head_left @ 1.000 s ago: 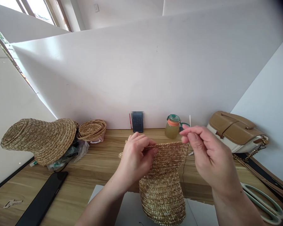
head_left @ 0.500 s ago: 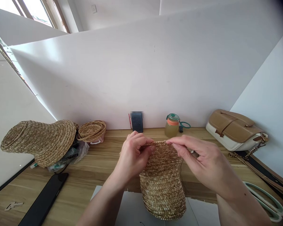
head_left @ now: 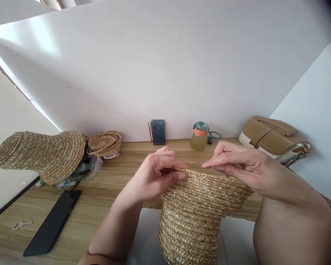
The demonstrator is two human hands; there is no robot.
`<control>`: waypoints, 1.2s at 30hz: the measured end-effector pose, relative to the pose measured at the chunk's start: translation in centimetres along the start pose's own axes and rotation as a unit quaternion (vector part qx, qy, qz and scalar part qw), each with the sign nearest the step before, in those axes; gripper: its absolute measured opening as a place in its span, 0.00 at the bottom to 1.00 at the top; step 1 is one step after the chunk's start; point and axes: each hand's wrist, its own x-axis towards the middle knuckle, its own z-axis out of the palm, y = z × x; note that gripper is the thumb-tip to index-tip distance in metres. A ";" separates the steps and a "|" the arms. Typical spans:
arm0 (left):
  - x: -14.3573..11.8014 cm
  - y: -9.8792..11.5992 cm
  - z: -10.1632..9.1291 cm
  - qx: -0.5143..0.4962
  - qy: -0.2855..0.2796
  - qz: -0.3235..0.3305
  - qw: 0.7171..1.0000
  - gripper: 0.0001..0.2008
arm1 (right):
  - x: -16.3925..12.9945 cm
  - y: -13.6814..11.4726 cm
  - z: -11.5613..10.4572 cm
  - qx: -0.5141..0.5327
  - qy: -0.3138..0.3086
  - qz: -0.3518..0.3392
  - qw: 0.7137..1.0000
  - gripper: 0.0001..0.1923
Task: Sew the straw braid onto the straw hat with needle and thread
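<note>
— Two hands on one piece of work: what is it, and where?

— A half-made woven straw hat (head_left: 198,206), held low in the middle over the wooden desk (head_left: 118,191), crown towards the person, brim edge uppermost.

— How do the fingers sit?

— The left hand (head_left: 157,175) has thumb and forefinger pinched shut on the brim's top edge. The right hand (head_left: 237,163) pinches the same edge just beside it, fingertips together; whether anything thin lies between them I cannot tell.

— And around it?

— Behind stand a yellow-filled jar with a green lid (head_left: 200,135) and a small dark box (head_left: 158,131). To the right lies a tan and white handbag (head_left: 273,138). To the left, a finished straw hat (head_left: 41,154), a stack of straw coils (head_left: 105,141) and a black phone (head_left: 53,222).
</note>
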 end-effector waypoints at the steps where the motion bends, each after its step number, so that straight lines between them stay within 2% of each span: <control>1: 0.0 -0.1 0.0 -0.009 -0.008 0.000 1.000 0.07 | 0.1 0.1 -0.1 0.012 -0.016 0.003 1.000 0.13; 6: 0.4 -0.7 0.3 -0.032 -0.021 -0.027 0.999 0.07 | 0.6 0.1 0.0 0.039 -0.062 0.009 0.997 0.13; 12: 0.6 -0.8 0.2 -0.062 -0.034 -0.032 0.997 0.06 | 0.5 0.2 0.5 0.064 -0.072 0.018 0.995 0.14; 23: 0.6 -0.6 0.2 -0.093 -0.061 -0.032 0.993 0.08 | 0.3 0.5 0.6 0.058 -0.056 -0.011 0.997 0.14; 32: 0.1 0.1 0.1 -0.062 -0.076 -0.023 0.995 0.08 | -0.1 1.1 0.8 0.066 -0.057 -0.050 0.995 0.17; 36: 0.0 0.3 0.1 -0.067 -0.077 -0.016 0.995 0.08 | 0.0 1.0 0.9 0.062 -0.056 -0.043 0.996 0.18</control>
